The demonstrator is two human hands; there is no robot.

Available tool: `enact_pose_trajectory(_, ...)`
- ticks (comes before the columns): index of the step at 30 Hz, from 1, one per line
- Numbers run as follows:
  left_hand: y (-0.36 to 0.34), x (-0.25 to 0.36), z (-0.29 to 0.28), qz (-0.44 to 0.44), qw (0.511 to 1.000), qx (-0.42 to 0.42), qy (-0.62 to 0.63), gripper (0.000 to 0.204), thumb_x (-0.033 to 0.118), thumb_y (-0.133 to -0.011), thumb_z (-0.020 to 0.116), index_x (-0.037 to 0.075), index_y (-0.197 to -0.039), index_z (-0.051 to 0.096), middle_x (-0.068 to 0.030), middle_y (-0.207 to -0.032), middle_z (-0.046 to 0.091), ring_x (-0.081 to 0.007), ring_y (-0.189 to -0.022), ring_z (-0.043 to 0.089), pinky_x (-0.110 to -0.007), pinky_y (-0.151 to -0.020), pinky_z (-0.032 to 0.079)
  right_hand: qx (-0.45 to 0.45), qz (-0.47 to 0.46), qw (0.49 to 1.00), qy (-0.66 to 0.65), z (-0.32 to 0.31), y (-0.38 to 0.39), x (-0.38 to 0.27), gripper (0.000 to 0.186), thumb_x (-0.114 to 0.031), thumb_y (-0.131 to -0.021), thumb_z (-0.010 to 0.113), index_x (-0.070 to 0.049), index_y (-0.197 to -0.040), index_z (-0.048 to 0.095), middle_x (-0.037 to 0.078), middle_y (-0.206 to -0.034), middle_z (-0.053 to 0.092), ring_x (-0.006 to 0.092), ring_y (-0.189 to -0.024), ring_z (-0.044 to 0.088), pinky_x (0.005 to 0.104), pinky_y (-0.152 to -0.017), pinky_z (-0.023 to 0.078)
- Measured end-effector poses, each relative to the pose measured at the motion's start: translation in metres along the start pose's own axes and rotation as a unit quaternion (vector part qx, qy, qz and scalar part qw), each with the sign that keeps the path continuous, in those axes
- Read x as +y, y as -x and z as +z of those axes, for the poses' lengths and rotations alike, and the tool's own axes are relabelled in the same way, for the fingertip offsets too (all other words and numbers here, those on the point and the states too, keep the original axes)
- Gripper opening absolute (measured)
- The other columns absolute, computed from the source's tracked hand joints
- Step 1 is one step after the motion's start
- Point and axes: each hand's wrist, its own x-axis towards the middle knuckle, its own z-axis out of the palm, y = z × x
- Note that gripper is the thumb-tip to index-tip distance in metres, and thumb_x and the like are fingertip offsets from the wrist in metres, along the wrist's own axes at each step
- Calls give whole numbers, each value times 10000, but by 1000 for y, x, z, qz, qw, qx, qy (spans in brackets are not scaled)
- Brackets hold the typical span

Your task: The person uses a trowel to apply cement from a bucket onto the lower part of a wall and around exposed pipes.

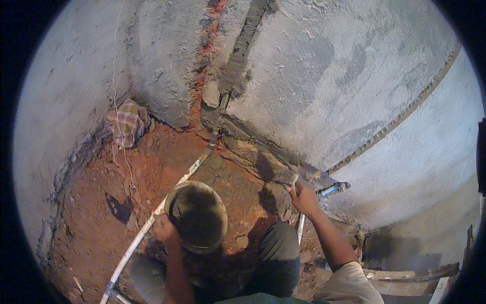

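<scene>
My left hand is closed on the left rim of a round pan, beside the white pipe. Dark, wet-looking mortar lies inside the pan. My right hand grips the pale handle of a trowel, close to the foot of the right wall. The trowel's blade is small and dark in the shadow, so its exact outline is hard to make out. Fresh grey mortar runs along the wall base just beyond it.
A long white pipe crosses the reddish, rubble-strewn ground toward the corner. Near my right hand a blue-banded pipe end sticks out. A checked cloth bundle lies by the left wall, with a thin string hanging over it.
</scene>
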Motion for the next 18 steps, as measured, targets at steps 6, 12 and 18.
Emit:
enact_pose_trajectory(6, -11, -24, 6, 62, 997, 47, 11, 413, 320, -873, 536, -57, -711, 584, -225, -621, 537, -358, -579, 483, -443, -580, 374, 42, 20, 998, 29, -10, -17, 13, 366, -367, -852, 569, -3, -890, 551, 251, -747, 596, 438, -748, 582, 492, -648, 446)
enact_pose_trajectory(12, -5, -17, 16, 52, 998, 28, -19, 388, 286, -865, 557, -48, -667, 549, -221, -613, 514, -334, -550, 458, -439, -541, 345, 75, 40, 996, 35, -17, 15, 45, 350, -351, -856, 558, -5, -906, 546, 249, -767, 606, 429, -752, 593, 494, -639, 451)
enact_pose_trajectory(18, -7, -19, 6, 170, 983, 59, -30, 250, 206, -859, 584, 0, -721, 616, -158, -601, 533, -288, -537, 488, -409, -510, 383, -36, 9, 997, -72, -39, 58, -1, 355, -351, -832, 583, -18, -935, 518, 228, -763, 617, 428, -741, 601, 486, -641, 469)
